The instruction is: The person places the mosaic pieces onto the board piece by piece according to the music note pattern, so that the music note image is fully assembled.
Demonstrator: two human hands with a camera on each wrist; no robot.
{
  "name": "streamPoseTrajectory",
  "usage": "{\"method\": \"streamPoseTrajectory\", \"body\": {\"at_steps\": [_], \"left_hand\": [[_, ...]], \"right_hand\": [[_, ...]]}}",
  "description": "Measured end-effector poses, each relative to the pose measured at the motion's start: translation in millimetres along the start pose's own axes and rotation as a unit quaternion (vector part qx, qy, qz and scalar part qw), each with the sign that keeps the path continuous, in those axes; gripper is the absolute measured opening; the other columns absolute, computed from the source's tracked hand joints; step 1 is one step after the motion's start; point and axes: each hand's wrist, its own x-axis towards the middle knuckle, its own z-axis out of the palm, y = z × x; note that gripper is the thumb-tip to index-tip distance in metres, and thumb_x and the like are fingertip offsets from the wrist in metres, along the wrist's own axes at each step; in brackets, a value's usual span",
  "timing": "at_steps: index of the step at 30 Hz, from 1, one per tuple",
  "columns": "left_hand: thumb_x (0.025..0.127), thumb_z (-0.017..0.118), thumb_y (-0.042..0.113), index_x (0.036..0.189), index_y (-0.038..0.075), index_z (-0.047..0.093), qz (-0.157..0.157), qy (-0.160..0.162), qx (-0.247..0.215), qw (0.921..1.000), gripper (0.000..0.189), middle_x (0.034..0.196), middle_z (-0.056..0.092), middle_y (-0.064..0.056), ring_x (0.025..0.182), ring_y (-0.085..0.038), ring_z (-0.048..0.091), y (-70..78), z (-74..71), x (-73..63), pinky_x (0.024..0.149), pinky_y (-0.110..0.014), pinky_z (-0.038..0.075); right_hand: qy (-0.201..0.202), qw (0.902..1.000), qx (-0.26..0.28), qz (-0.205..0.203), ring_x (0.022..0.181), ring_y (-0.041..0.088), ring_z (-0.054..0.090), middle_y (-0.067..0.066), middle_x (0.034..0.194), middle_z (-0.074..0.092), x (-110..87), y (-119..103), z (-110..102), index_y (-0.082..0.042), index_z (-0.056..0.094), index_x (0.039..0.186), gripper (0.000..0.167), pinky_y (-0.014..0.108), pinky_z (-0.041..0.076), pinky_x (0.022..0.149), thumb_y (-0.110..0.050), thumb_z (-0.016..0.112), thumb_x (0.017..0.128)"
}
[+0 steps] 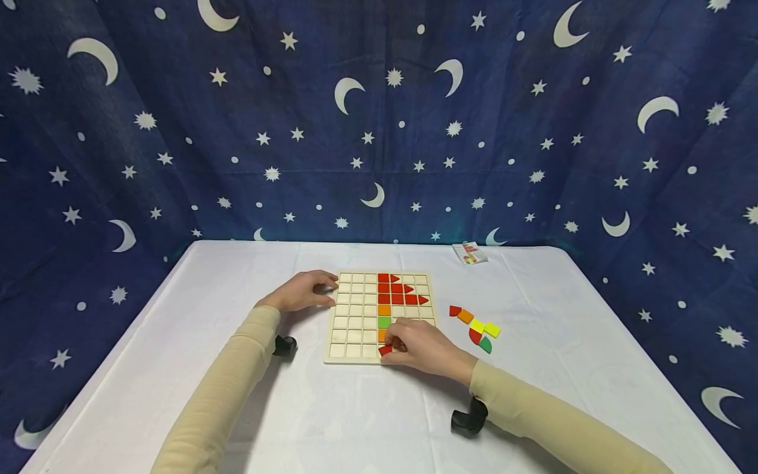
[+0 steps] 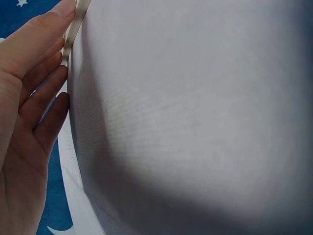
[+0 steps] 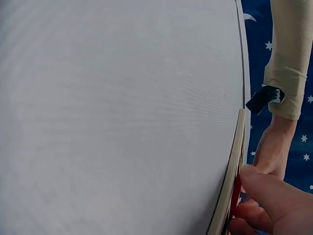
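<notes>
A square wooden grid board (image 1: 351, 334) lies on the table. My left hand (image 1: 301, 291) rests at its left edge, thumb and fingertips against the rim and fingers only slightly bent. Over the board's lower right is my right hand (image 1: 428, 347), pinching a red tile (image 1: 385, 350) between thumb and fingers at the bottom row. Above that tile, one column holds an orange tile (image 1: 381, 336), a green tile (image 1: 384, 322) and another orange tile (image 1: 384, 309). Rows of red tiles (image 1: 398, 299) with pointed ends fill the upper part. The right hand hides several lower-right cells.
Several loose tiles lie right of the board, among them a yellow tile (image 1: 492, 330), an orange tile (image 1: 465, 316) and a green rounded tile (image 1: 485, 345). A pattern card (image 1: 470, 253) lies at the back right. Behind the white table (image 1: 249, 263) hangs a starry blue cloth (image 1: 320, 105).
</notes>
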Motion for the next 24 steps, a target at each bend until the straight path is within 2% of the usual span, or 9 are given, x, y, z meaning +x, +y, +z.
{"method": "streamPoseTrajectory", "body": {"at_steps": [12, 19, 24], "left_hand": [[0.085, 0.077, 0.03, 0.124, 0.006, 0.067, -0.004, -0.001, -0.004, 1.0, 0.046, 0.141, 0.053, -0.01, 0.134, -0.03, 0.044, 0.4, 0.2, 0.9, 0.112, -0.044, 0.036], [0.085, 0.077, 0.03, 0.123, 0.006, 0.067, -0.005, -0.001, 0.001, 1.0, 0.046, 0.141, 0.053, -0.011, 0.134, -0.03, 0.045, 1.5, -1.0, 1.4, 0.112, -0.045, 0.036], [0.085, 0.077, 0.03, 0.123, 0.005, 0.067, -0.002, -0.001, 0.005, 1.0, 0.046, 0.141, 0.053, -0.012, 0.133, -0.031, 0.045, 1.4, -0.4, 0.5, 0.112, -0.044, 0.036]], "right_hand": [[0.016, 0.9999, -0.003, 0.003, 0.064, 0.005, 0.048, -0.014, 0.069, 0.051, 6.8, -2.9, 2.2, -0.017, 0.068, 0.085, 0.022, 0.019, 0.042, 0.057, -0.037, 0.077, 0.084], [0.006, 0.9996, -0.022, -0.018, 0.07, 0.005, 0.05, -0.012, 0.078, 0.058, 5.7, -2.2, -2.7, -0.016, 0.071, 0.091, 0.013, 0.022, 0.046, 0.066, -0.027, 0.077, 0.085], [0.002, 0.9991, -0.034, -0.027, 0.072, 0.005, 0.05, -0.01, 0.083, 0.059, 3.3, -1.2, -3.8, -0.017, 0.072, 0.093, 0.013, 0.024, 0.045, 0.068, -0.027, 0.077, 0.085]]}}
